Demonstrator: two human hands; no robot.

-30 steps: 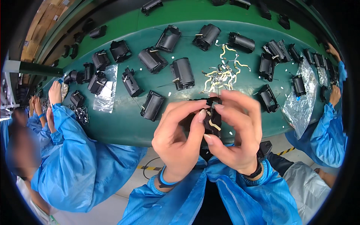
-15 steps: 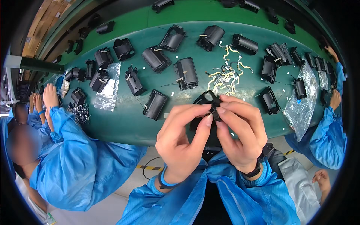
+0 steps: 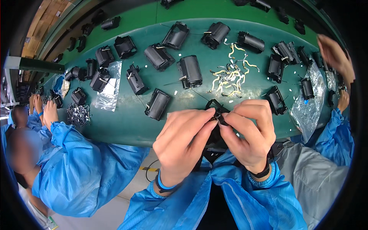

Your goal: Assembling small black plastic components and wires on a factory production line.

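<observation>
Close in front of my body, a black plastic housing (image 3: 215,104) is held between both hands, most of it covered by fingers. My left hand (image 3: 182,140) is closed in a pinch at its left side, thumb and index finger meeting at a small dark piece. My right hand (image 3: 249,134) pinches the right side of the housing with thumb and fingers. Just beyond my fingertips lies a pile of white-and-yellow flat cables (image 3: 230,78). A similar black housing (image 3: 158,104) rests on the green table (image 3: 115,128) to the left of my hands.
More black housings (image 3: 190,71) are spread over the table, some with thin wires. A clear plastic bag (image 3: 109,88) and a heap of small dark parts (image 3: 78,114) lie left; another bag (image 3: 310,103) lies right. Co-workers in blue sit at both sides; a grey sleeve (image 3: 312,165) reaches in.
At the right, a co-worker's grey-sleeved arm has come in, its hand now raised over the table. The left co-worker's hand has lowered. My hands stay on the housing, shifting only slightly.
</observation>
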